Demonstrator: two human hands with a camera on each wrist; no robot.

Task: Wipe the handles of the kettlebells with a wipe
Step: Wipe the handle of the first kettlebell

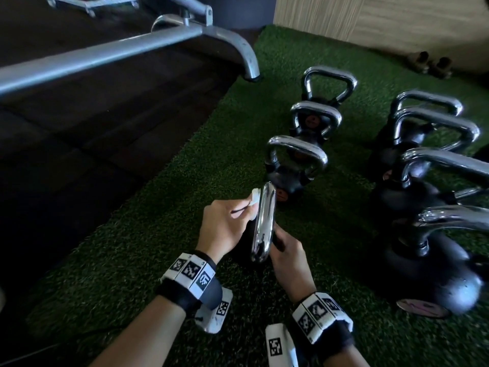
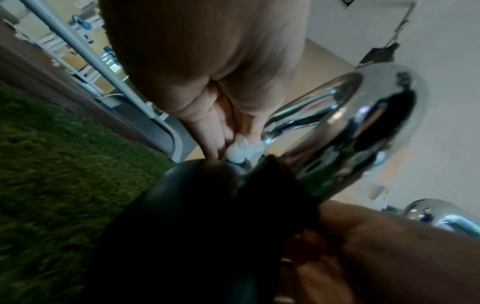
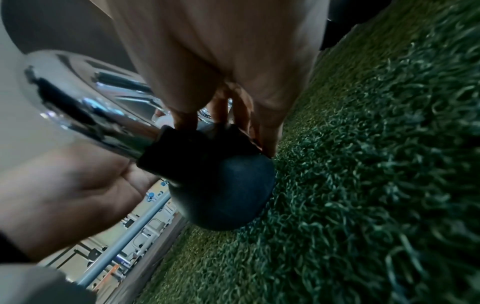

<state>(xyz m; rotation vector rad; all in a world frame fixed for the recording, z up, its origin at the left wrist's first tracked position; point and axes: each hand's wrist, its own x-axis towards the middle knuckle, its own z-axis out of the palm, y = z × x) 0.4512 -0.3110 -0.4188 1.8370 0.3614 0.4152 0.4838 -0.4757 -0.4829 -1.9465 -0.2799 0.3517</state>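
Note:
The nearest kettlebell stands on green turf [image 1: 164, 234], its chrome handle [image 1: 264, 221] seen edge-on between my hands. My left hand [image 1: 248, 210] pinches a small white wipe [image 1: 255, 200] and presses it against the left side of the handle near its top. In the left wrist view the wipe [image 2: 244, 152] sits at my fingertips [image 2: 218, 142], against the chrome handle [image 2: 363, 123] where it meets the black body [image 2: 207, 205]. My right hand [image 1: 277, 239] grips the kettlebell low on the right; its fingers [image 3: 267, 133] curl over the black body [image 3: 226, 185] below the handle [image 3: 78, 98].
Three more kettlebells [image 1: 296, 165] line up behind this one, and a second row [image 1: 436, 260] stands close on the right. A grey metal machine frame [image 1: 105, 54] with a foot [image 1: 250, 72] crosses the dark floor on the left. A wooden wall [image 1: 370, 17] lies beyond.

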